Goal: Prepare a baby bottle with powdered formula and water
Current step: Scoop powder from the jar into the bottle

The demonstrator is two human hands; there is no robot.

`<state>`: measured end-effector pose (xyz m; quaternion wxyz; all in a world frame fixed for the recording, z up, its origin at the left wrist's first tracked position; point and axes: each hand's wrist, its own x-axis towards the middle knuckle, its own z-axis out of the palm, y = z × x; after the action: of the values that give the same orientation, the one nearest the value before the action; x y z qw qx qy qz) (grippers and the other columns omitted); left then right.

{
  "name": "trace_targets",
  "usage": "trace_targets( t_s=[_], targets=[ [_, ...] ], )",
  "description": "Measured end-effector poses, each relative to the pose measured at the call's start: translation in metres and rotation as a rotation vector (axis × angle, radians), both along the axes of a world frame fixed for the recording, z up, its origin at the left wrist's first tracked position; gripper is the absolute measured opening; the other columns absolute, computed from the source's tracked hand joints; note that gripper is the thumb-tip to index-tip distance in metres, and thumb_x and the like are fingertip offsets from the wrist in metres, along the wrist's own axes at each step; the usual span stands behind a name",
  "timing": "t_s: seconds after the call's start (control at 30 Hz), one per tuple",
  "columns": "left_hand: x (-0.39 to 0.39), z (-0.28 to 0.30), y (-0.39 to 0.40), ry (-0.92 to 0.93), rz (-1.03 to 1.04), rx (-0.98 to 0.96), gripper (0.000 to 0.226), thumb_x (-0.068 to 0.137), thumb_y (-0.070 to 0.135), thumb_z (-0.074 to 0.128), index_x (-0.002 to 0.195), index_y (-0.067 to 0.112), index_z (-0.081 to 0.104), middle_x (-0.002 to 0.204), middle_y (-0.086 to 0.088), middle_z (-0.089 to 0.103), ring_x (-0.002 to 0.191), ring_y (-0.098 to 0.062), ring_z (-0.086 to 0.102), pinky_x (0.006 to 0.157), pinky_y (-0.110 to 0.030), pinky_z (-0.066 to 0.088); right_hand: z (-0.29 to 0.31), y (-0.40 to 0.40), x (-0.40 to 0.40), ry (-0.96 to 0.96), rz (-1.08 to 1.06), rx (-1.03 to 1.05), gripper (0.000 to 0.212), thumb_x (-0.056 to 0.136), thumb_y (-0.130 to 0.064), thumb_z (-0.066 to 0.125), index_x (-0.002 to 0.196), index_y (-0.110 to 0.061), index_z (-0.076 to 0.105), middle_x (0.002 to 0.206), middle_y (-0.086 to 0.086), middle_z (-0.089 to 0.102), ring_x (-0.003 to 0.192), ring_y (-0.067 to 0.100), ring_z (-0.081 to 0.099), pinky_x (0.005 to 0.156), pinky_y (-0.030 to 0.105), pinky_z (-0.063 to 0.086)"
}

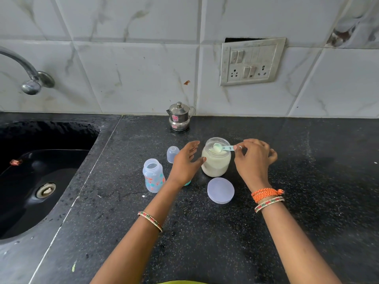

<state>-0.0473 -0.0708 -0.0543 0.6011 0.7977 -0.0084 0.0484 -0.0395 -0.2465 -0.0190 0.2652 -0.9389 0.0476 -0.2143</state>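
I logged the right hand (254,160) pinching the handle end of the scoop (222,148) between thumb and forefinger, remaining fingers loosely curled; the scoop's bowl sat over the open mouth of the formula jar (215,160), carrying powder. The left hand (185,165) was spread, thumb tip touching the jar's side, fingers apart from the glass. The baby bottle (153,175) stood uncapped just left of that wrist, its clear cap (172,154) behind it, the jar lid (220,190) lying flat in front of the jar. Risks I judged: such a light pinch could let the scoop tip and spill powder crossing to the bottle's narrow mouth; the left forearm could knock the bottle.
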Motion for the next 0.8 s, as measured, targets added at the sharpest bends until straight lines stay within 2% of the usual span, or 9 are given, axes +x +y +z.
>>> trace_targets(
  t_s=[0.1, 0.2, 0.37, 0.47, 0.6, 0.8],
  targets=[
    [-0.006, 0.011, 0.007, -0.047, 0.034, -0.073, 0.05, 0.087, 0.003, 0.063, 0.134, 0.009, 0.046, 0.141, -0.006, 0.049, 0.13, -0.019, 0.046, 0.11, -0.033, 0.038, 0.0, 0.0, 0.002, 0.014, -0.04, 0.124, 0.013, 0.09, -0.024, 0.059, 0.09, -0.018, 0.07, 0.111, 0.0, 0.064, 0.118, 0.024, 0.045, 0.105, 0.051, 0.023],
    [-0.009, 0.02, 0.015, -0.076, 0.081, -0.093, 0.045, 0.087, 0.0, 0.061, 0.13, 0.008, 0.051, 0.136, -0.005, 0.054, 0.126, -0.017, 0.05, 0.107, -0.033, 0.041, -0.001, 0.0, 0.003, 0.008, -0.04, 0.111, 0.013, 0.089, -0.024, 0.059, 0.087, -0.018, 0.07, 0.109, 0.0, 0.064, 0.116, 0.025, 0.046, 0.104, 0.05, 0.024],
    [-0.009, 0.017, 0.016, 0.018, -0.008, -0.078, 0.049, 0.088, -0.003, 0.06, 0.134, 0.007, 0.046, 0.138, -0.01, 0.052, 0.129, -0.02, 0.048, 0.106, -0.029, 0.04, 0.011, 0.007, 0.015, 0.008, 0.034, -0.134, 0.013, 0.085, -0.023, 0.06, 0.083, -0.016, 0.07, 0.111, 0.002, 0.062, 0.118, 0.026, 0.042, 0.104, 0.049, 0.022],
    [-0.009, 0.01, 0.01, 0.078, -0.046, -0.091, 0.053, 0.088, -0.009, 0.054, 0.137, 0.006, 0.041, 0.14, -0.015, 0.048, 0.132, -0.021, 0.045, 0.104, -0.025, 0.04, 0.017, 0.017, 0.027, 0.11, 0.119, -0.272, 0.018, 0.085, -0.021, 0.056, 0.089, -0.014, 0.072, 0.111, 0.004, 0.061, 0.119, 0.027, 0.04, 0.104, 0.049, 0.022],
    [-0.01, 0.005, 0.013, 0.083, -0.018, -0.112, 0.052, 0.088, -0.011, 0.051, 0.136, 0.006, 0.042, 0.139, -0.013, 0.049, 0.131, -0.02, 0.046, 0.102, -0.024, 0.04, 0.018, 0.025, 0.033, 0.212, 0.168, -0.236, 0.018, 0.087, -0.022, 0.055, 0.089, -0.013, 0.071, 0.11, 0.003, 0.062, 0.121, 0.028, 0.041, 0.104, 0.049, 0.021],
    [-0.009, 0.004, 0.021, 0.077, 0.008, -0.093, 0.052, 0.088, -0.011, 0.051, 0.136, 0.005, 0.043, 0.138, -0.014, 0.051, 0.13, -0.021, 0.048, 0.098, -0.018, 0.042, 0.015, 0.017, 0.03, 0.229, 0.129, -0.135, 0.019, 0.087, -0.026, 0.058, 0.082, -0.016, 0.073, 0.103, 0.004, 0.066, 0.119, 0.03, 0.044, 0.105, 0.049, 0.023]
  ],
)
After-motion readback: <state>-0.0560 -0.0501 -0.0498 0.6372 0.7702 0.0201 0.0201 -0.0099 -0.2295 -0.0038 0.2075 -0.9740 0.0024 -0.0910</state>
